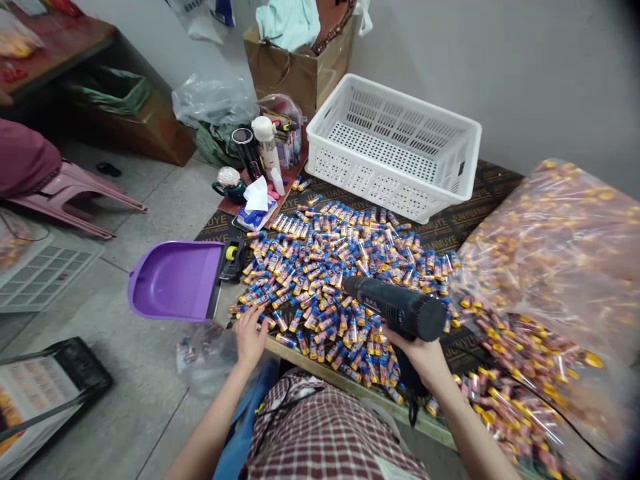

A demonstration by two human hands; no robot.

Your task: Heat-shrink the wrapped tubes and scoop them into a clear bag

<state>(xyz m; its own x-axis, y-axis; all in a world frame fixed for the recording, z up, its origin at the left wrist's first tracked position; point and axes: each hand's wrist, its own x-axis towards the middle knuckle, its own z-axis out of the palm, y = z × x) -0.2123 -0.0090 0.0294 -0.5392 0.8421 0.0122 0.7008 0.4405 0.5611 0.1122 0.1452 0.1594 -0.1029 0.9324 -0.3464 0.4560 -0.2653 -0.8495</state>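
Note:
My right hand [419, 357] is wrapped round the handle of a black heat gun [395, 308]. Its nozzle points left over a spread of small clear tubes [320, 260] with blue and yellow ends. At the table's front left edge, my left hand [253, 337] rests with fingers spread on the nearest tubes; I see nothing gripped in it. Beside that hand, a purple dustpan [175, 280] sticks out past the table's left edge. A black clip-like piece [232, 260] sits at the dustpan's inner end.
A white perforated crate [393, 190] stands at the back. On the right, a large clear plastic bag [550, 227] holds or covers many similar tubes. A thermos [267, 143], a dark tumbler [247, 153] and a mug [231, 183] occupy the back left corner. A pink stool [85, 190] is further left.

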